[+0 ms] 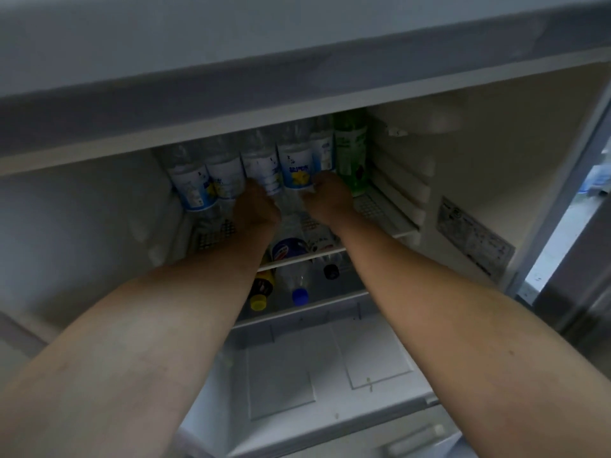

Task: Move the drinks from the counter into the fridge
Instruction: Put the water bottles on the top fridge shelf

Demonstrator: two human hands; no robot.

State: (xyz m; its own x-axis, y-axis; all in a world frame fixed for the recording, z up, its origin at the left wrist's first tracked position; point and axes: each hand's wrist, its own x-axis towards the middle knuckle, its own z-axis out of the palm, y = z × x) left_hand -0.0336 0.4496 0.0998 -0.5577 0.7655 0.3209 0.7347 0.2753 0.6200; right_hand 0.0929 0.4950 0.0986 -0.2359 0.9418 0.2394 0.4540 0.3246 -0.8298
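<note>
While both arms reach deep into the open fridge [479, 133], the left hand [256, 206] and the right hand [330, 200] sit at the foot of a row of clear water bottles [294, 166] standing along the back of the upper wire shelf [390, 209]. Each hand has its fingers curled against a bottle base, the left at the third bottle from the left, the right beside the fourth, but dim light and blur make it impossible to tell whether either truly grips a bottle or only nudges it into line.

Just right of that row, touching its last bottle, stands a green bottle [351, 153]. Below the upper wire shelf, more drinks lie on their sides with caps toward the door: a dark bottle with a yellow cap [258, 302], a clear bottle with a blue cap [300, 296] and one with a black cap [331, 272]. Lower still is a pale crisper drawer [324, 365].

Judging from this, much of the job looks done: many drinks are already inside, and the hands seem to be settling the latest ones. The table is out of view, so how many drinks remain there cannot be said.
</note>
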